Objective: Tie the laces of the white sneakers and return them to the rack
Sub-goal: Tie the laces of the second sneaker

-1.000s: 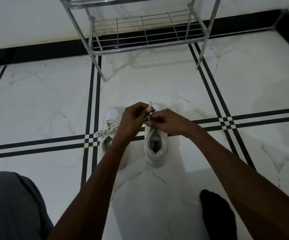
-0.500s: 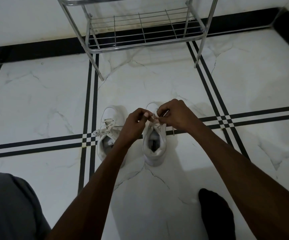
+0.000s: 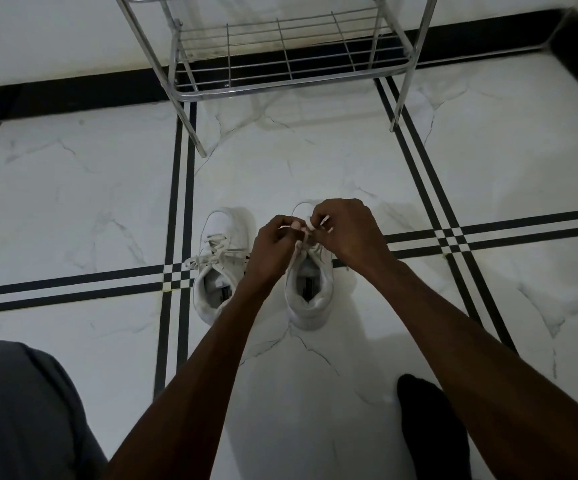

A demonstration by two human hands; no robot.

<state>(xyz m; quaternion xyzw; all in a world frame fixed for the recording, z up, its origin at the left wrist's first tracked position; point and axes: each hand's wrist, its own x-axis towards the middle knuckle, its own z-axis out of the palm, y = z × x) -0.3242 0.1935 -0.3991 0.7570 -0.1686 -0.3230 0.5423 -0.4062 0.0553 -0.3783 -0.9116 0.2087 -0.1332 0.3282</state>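
Observation:
Two white sneakers stand side by side on the marble floor, toes pointing away from me. The left sneaker (image 3: 219,268) has its laces in a bow. Over the right sneaker (image 3: 310,289) both hands pinch its white laces (image 3: 303,233). My left hand (image 3: 273,249) holds one strand from the left, and my right hand (image 3: 344,230) holds a loop from the right. The hands hide that sneaker's tongue and toe. A metal wire shoe rack (image 3: 280,64) stands against the wall beyond the shoes, its lowest shelf bare.
White marble floor with black double stripes (image 3: 176,188) crossing under the shoes. A black skirting runs along the wall (image 3: 55,95). My grey-trousered knee (image 3: 13,410) is at bottom left and a black-socked foot (image 3: 429,427) at bottom right.
The hands have drawn closer together over the right sneaker, working the lace; my right hand rose and closed in on the loop. The view has tilted slightly, bringing the rack lower in the frame.

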